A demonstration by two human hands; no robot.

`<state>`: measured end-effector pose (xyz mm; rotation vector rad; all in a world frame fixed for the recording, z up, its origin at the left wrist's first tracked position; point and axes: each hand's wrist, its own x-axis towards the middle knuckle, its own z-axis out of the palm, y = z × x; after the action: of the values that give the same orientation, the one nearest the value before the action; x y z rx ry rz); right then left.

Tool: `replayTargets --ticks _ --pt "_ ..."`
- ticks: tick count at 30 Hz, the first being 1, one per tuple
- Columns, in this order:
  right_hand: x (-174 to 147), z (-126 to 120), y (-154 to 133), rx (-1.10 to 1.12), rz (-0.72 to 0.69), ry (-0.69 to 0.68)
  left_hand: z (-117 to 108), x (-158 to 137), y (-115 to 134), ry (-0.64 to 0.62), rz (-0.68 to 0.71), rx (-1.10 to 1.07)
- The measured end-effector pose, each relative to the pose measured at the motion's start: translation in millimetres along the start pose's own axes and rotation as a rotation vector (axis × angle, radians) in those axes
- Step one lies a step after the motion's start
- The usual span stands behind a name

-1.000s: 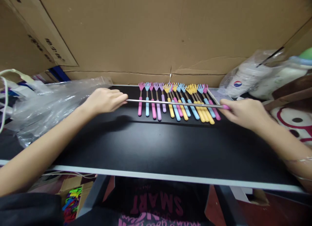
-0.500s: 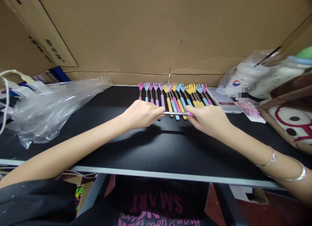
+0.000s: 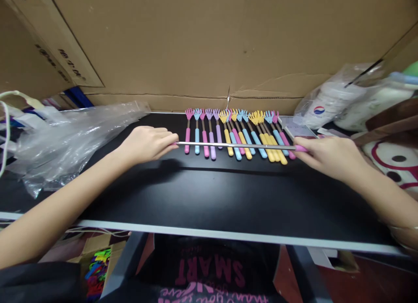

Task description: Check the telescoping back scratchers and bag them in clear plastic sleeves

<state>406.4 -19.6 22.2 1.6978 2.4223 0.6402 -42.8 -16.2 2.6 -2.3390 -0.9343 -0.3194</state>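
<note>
In the head view, the only view we have, we see a metal rod (image 3: 235, 145) stretched long between the two hands, raised over the black worktop (image 3: 212, 198), in front of a row of back scratchers (image 3: 237, 153). Our left hand (image 3: 148, 144) is closed around one end of it, and this end is mostly hidden by the fingers. Our right hand (image 3: 329, 157) is closed around the other end, on a pink grip (image 3: 301, 149). We judge that the step in hand is to hold the rod out at its length; the next move calls for a firm hold at both ends and for keeping the rod level, so that it does not knock the row. Around us, a clear plastic bag (image 3: 75, 133) lies beyond the left forearm. On the right, a phone (image 3: 302, 131) lies between the row and a white cup (image 3: 329, 107), which is inside a see-through wrapping. Behind all this stands a cardboard wall (image 3: 196, 46), which in our opinion limits reaching forward. The phone, near the right hand, could be in the way.
</note>
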Motion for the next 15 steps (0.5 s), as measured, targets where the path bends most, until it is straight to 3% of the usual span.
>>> replayTargets --ticks 9,15 --pt "9.8 29.7 54.9 0.157 0.121 -0.160 19.6 -27.0 -47.0 -0.096 -0.058 0.058" --pt "5.6 21.5 49.9 0.105 0.192 -0.148 19.0 -28.7 -45.3 -0.073 -0.054 0.063"
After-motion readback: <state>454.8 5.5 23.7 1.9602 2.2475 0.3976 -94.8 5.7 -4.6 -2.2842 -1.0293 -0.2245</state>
